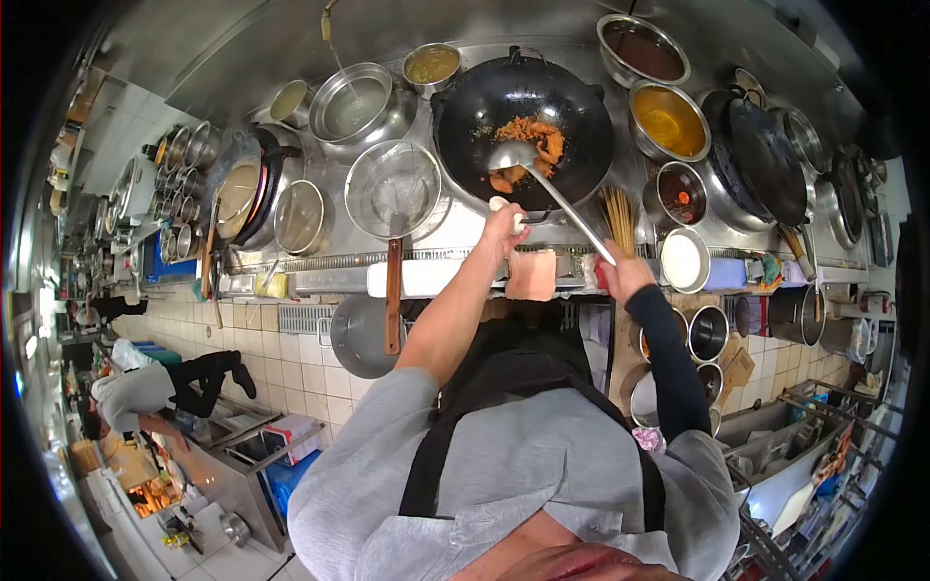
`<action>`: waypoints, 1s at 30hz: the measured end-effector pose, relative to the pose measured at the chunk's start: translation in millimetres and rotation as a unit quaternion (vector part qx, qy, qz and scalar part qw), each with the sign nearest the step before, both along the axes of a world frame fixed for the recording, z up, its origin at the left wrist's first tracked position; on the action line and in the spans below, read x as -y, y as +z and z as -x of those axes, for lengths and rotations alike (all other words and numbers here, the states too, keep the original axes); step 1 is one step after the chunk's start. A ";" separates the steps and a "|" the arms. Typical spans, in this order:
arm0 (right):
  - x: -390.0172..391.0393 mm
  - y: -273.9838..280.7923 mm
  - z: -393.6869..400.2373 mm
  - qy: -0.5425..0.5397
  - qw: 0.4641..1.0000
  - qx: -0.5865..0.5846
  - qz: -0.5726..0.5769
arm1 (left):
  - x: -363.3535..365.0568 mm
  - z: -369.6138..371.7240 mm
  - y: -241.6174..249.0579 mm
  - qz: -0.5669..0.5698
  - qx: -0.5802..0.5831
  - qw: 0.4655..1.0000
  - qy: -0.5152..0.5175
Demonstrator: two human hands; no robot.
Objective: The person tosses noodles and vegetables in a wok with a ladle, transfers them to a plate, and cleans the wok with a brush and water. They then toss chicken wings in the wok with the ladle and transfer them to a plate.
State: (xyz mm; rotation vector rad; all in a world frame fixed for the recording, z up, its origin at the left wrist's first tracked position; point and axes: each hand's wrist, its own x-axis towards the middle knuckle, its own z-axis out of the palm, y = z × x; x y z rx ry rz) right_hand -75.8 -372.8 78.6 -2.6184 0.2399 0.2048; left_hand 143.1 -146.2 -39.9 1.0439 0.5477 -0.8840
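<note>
A large black wok (581,121) holds orange-brown food pieces (549,143) and crumbs near its middle. My left hand (505,228) is closed round a pale cloth (498,204) at the wok's near edge, by its handle. My right hand (628,276) grips the end of a long metal ladle (578,223). The ladle's bowl (512,155) rests among the food in the wok. Just behind my right hand stands a bamboo brush (618,215). A folded pinkish cloth (531,275) lies on the stove's front edge between my hands.
A wire strainer (392,184) with a wooden handle lies left of the wok. Bowls of orange liquid (669,120) and dark liquid (643,50) stand right, beside a white bowl (685,259). Another black wok (765,160) sits farther right. A person (145,392) bends at the far left.
</note>
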 end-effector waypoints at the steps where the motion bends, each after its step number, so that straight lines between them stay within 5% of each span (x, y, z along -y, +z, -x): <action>1: -2.3 21.5 18.6 0.007 0.999 0.037 -0.025 | -0.1 13.3 12.8 0.020 -0.009 1.000 0.021; 4: 8.3 108.8 59.6 -0.019 0.974 -0.005 -0.227 | -13.3 69.3 68.0 0.075 -0.047 0.994 0.055; 6: 21.8 184.5 77.9 -0.155 0.873 -0.201 -0.416 | -26.8 89.9 134.5 0.070 -0.066 0.995 0.017; 9: 38.9 182.8 71.3 -0.115 0.909 -0.218 -0.337 | -30.5 64.4 138.7 0.131 -0.073 0.988 0.038; 11: 54.8 97.1 45.7 0.041 0.982 -0.094 -0.158 | -16.1 52.1 91.6 0.086 -0.035 0.994 0.065; 13: 36.2 60.4 11.9 0.045 0.993 0.036 -0.101 | -14.0 68.9 27.1 0.060 0.004 0.997 0.053; 15: 17.4 49.3 3.9 -0.026 0.997 0.008 -0.076 | -29.3 102.7 -28.7 0.018 -0.009 1.000 0.002; 17: -0.6 77.7 10.1 -0.041 0.993 -0.002 -0.108 | -52.8 137.0 -1.3 -0.053 -0.044 0.991 -0.117; 19: 2.6 79.5 27.5 -0.028 0.993 0.015 -0.116 | -60.3 157.3 15.2 -0.111 -0.052 0.985 -0.118; 25: 28.6 138.6 65.7 0.024 0.981 -0.049 -0.189 | -40.2 100.6 108.2 0.048 -0.015 0.997 0.054; 28: 21.3 111.5 17.3 0.003 0.988 -0.106 -0.111 | -11.9 64.8 83.4 0.042 0.002 0.997 0.067; 30: 10.9 73.7 -15.5 0.001 0.997 -0.026 -0.068 | -7.7 77.8 43.5 -0.007 0.014 0.999 0.045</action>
